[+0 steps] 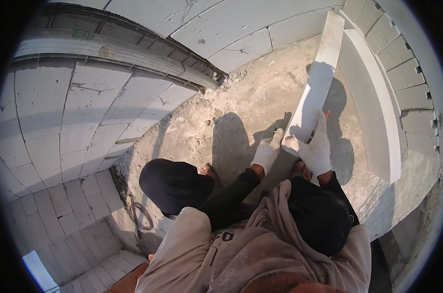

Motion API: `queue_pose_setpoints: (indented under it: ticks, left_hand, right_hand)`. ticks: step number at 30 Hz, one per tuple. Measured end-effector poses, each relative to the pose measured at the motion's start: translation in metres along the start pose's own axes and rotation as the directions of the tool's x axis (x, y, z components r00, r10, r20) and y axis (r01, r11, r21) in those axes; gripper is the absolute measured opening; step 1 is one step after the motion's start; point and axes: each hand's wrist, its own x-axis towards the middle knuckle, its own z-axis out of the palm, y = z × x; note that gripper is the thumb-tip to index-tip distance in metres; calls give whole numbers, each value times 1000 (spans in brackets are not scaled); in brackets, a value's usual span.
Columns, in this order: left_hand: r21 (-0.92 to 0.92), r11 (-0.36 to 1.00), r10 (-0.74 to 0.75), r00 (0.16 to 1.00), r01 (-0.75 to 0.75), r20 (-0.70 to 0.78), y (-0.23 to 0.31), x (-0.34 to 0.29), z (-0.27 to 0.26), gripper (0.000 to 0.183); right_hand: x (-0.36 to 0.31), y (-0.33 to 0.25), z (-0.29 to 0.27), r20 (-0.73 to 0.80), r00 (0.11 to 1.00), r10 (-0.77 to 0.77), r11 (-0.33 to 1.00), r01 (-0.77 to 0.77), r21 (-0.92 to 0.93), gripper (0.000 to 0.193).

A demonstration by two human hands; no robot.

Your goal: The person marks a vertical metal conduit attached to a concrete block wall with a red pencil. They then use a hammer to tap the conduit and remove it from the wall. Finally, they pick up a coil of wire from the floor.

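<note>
in the head view, a long white block [320, 80] points toward the floor's [192, 134] far right corner. the curled left hand [267, 152] and right hand [316, 150] are at its near end; i cannot tell whether either grips.

Bright sunlight throws distinct shadows [230, 139] across the floor [275, 78]; outer edges bend.

Two hands, left hand [266, 153] and right hand [317, 152]; two long blocks, a narrow block [315, 88] at both hands, a wider block [362, 97] right of them; one coil [148, 218] left of the left hand.
</note>
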Motion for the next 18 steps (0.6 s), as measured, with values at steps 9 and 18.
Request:
queue_pose_setpoints:
  ticks: [9, 18]
  left_hand:
    - [-147, 985, -71, 986, 93, 151, -4, -26, 36, 68]
    - [-317, 898, 20, 692, 304, 721, 27, -49, 173, 57]
  right_hand:
    - [-19, -22, -15, -110, 993, -35, 916, -12, -401, 114]
    - [-18, 60, -140, -370, 896, -245, 674, -117, -729, 83]
